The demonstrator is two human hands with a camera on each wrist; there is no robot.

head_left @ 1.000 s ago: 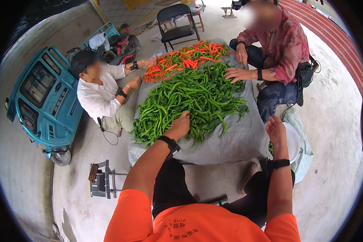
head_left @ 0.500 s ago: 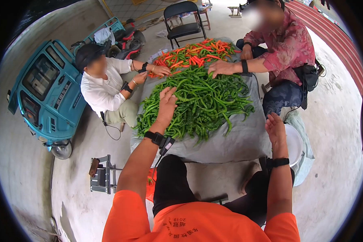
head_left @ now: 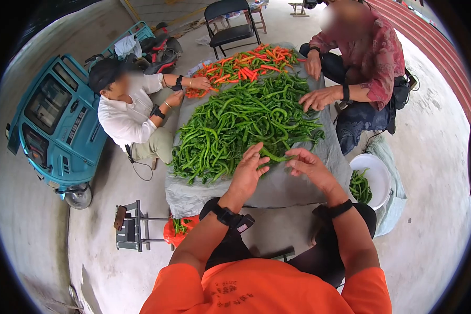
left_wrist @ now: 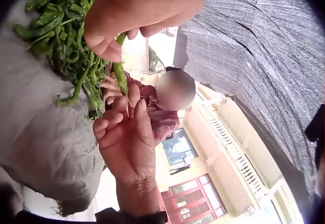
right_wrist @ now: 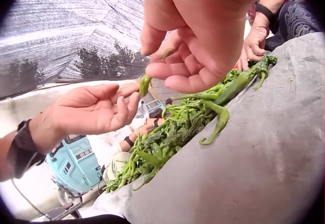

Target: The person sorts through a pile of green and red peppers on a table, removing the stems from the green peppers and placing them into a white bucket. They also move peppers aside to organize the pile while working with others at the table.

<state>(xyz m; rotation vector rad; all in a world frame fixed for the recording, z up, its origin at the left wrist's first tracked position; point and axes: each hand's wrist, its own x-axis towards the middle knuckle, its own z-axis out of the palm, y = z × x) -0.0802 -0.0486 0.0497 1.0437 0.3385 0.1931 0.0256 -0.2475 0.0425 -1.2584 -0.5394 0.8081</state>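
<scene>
My left hand (head_left: pixel 247 171) holds a green chili pepper (head_left: pixel 275 155) between thumb and fingers, just above the near edge of a green chili heap (head_left: pixel 246 118). At the pepper's other end, my right hand (head_left: pixel 314 170) pinches with thumb and fingertips. In the left wrist view the pepper (left_wrist: pixel 120 75) spans the short gap between both hands. The right wrist view shows part of the pepper (right_wrist: pixel 144 85) at the left fingertips, with a small green bit among my right fingers (right_wrist: pixel 200 76).
Red and orange chilies (head_left: pixel 246 68) lie behind the green heap on a grey sheet (head_left: pixel 288 191). A white bucket (head_left: pixel 379 180) with green chilies stands at right, a red bag (head_left: pixel 175 233) at lower left. Two people sit left and right, hands at the piles.
My left hand reached over the green heap, then came back toward me with a pepper. The right hand moved left from beside the bucket to meet it.
</scene>
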